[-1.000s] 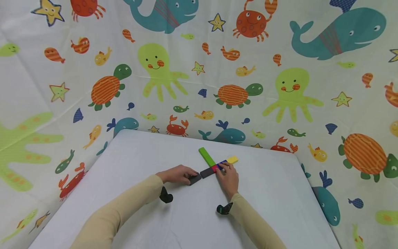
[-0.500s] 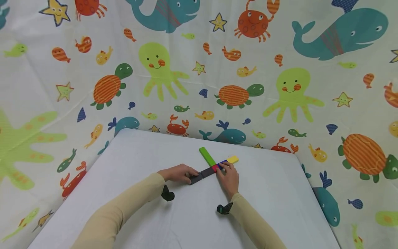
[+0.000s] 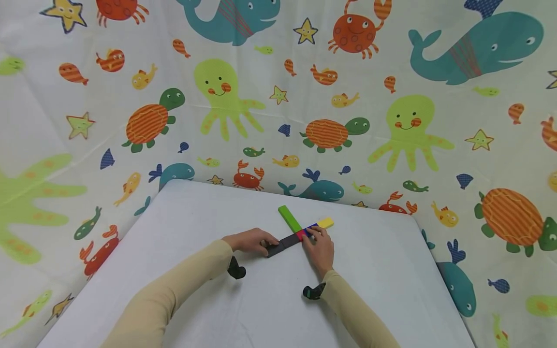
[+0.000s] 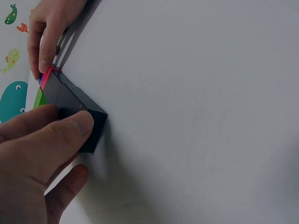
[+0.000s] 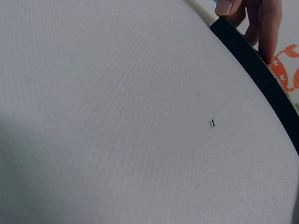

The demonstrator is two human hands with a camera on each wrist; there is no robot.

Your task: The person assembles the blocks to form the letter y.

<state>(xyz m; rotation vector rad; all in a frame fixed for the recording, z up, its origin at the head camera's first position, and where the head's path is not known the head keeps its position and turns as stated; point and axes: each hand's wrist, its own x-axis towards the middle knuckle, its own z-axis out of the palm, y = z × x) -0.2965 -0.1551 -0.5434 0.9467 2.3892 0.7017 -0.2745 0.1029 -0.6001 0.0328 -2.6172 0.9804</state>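
My left hand pinches a dark grey block between thumb and fingers at the lower left end of a slanting row. That block lies end to end with a second dark grey block. Beyond it come a small red block and a blue block, partly covered by fingers. With thumb and fingers, my right hand holds the row at the blue block, the thumb beside the red one. In the left wrist view, my left thumb lies on the top of the end block.
A long green block runs from the red block toward the back left. At the row's far right end lies a yellow block. A cloth printed with sea animals hangs behind the white table.
My left hand has slid the end dark block up and to the right, and the gap to the second dark block has closed. My right hand has stayed in place.
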